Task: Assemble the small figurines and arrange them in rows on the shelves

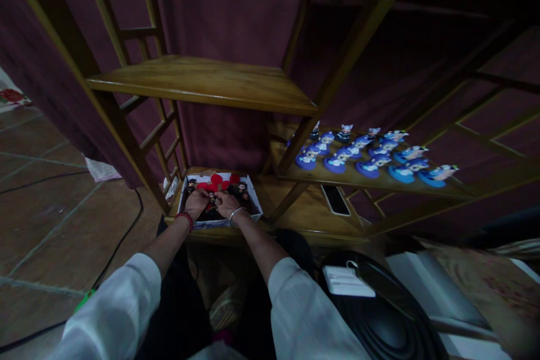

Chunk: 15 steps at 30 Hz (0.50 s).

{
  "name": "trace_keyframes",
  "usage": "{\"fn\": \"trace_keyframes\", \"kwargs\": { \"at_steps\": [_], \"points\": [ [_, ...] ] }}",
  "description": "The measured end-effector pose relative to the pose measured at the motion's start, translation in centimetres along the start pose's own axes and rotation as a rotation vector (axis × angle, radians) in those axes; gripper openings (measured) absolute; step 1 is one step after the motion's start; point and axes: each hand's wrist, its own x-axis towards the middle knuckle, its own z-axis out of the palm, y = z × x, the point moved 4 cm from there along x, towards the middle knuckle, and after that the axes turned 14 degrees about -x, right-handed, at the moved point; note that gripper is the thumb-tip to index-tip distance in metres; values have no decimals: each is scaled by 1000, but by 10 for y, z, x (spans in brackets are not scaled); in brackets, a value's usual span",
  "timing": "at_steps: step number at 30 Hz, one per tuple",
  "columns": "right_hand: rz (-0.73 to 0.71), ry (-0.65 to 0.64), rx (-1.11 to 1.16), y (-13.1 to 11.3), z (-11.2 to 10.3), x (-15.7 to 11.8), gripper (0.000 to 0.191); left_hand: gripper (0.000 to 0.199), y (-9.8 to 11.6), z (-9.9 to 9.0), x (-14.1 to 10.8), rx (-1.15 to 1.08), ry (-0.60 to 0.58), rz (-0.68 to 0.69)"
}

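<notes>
A shallow white cardboard box (256, 202) stands on the lower wooden shelf, holding several small dark figurines (243, 187) and round red pieces (216, 179). Both my hands reach into it. My left hand (197, 203), with a red bead bracelet at the wrist, has its fingers curled inward. Close beside it, my right hand (228, 205), wearing a silver bangle, is also closed. Between the fingertips of both shows a small dark figurine (212, 198), which they pinch from either side. Its lower part blends into the dark contents of the box.
On the raised shelf at right stand several blue and purple figurines (336, 160). A phone (335, 200) lies on the lower shelf. Above the box juts a wooden shelf board (202, 81). A white rectangular object (348, 281) rests on a black round seat (388, 320). Cable (122, 242) runs across the floor.
</notes>
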Motion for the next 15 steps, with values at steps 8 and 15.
{"fn": "trace_keyframes", "kwargs": {
  "at_steps": [8, 15],
  "points": [
    [-25, -25, -56, -2, 1, -1, 36, 26, -8, 5, 7, 109, -45, -28],
    [-184, 0, -98, -4, 8, 2, 45, 41, -2, 5, 0, 114, -74, 7]
  ]
}}
